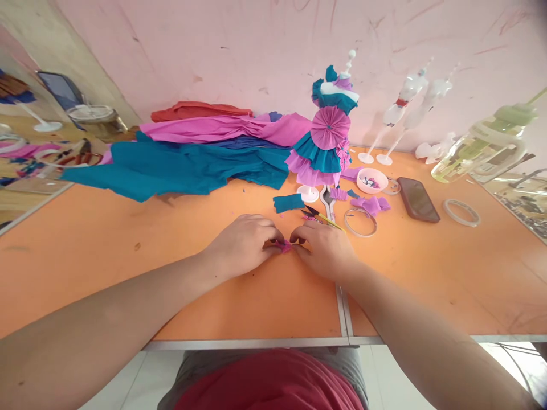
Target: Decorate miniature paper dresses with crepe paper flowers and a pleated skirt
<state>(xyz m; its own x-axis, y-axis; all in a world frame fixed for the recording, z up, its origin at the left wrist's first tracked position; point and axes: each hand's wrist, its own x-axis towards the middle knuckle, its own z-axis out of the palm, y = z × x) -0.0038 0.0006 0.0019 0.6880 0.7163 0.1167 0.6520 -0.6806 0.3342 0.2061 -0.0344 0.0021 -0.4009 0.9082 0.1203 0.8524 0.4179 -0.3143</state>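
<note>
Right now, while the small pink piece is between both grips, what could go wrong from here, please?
First, the snips lie just beyond the right grip, dark blades exposed; a careless reach forward might cut a finger. Second, the small pink piece might tear or crumple if the left grip and right grip pull unevenly. Third, the decorated dress form stands ahead on a small round base, so a bump could perhaps tip it.

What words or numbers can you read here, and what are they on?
None that I can read.
Pink painted wall: reddish scribbles, no readable letters.
See-through bottle with a pale green lid: no readable label.
Dark rectangular phone: no readable text.
Anything smaller is too tiny or blurred to read.
</note>
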